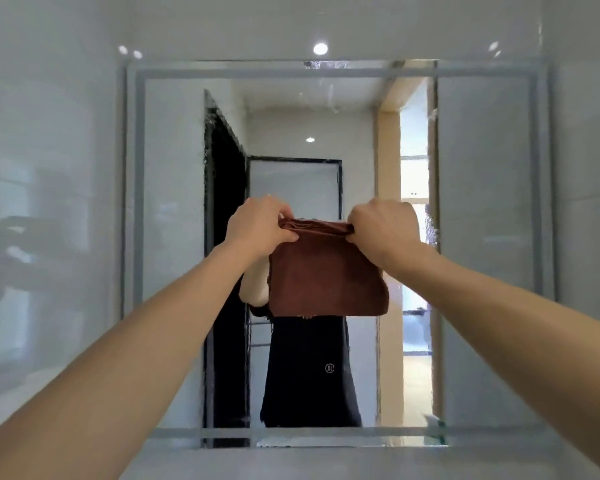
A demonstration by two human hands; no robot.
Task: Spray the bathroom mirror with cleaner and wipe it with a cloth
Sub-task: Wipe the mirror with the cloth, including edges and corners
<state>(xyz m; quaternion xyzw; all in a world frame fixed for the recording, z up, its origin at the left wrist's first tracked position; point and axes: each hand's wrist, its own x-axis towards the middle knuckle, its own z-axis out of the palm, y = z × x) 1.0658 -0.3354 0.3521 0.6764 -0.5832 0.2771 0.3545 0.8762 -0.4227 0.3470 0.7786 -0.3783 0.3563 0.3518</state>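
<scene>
A square bathroom mirror point(167, 202) with a frosted border hangs on the wall straight ahead; droplets and streaks show on its glass. A folded brown cloth point(326, 278) hangs in front of the mirror's middle. My left hand point(257, 225) pinches the cloth's top left corner. My right hand point(385, 225) pinches the top right corner, so the cloth is stretched between both hands. No spray bottle is in view. The mirror reflects a person in dark clothes behind the cloth.
Glossy pale wall tiles point(42, 202) surround the mirror on all sides. The glass reflects a dark-framed door point(222, 237) and a lit doorway point(414, 271). A small green-and-white object point(437, 422) shows at the mirror's lower right corner.
</scene>
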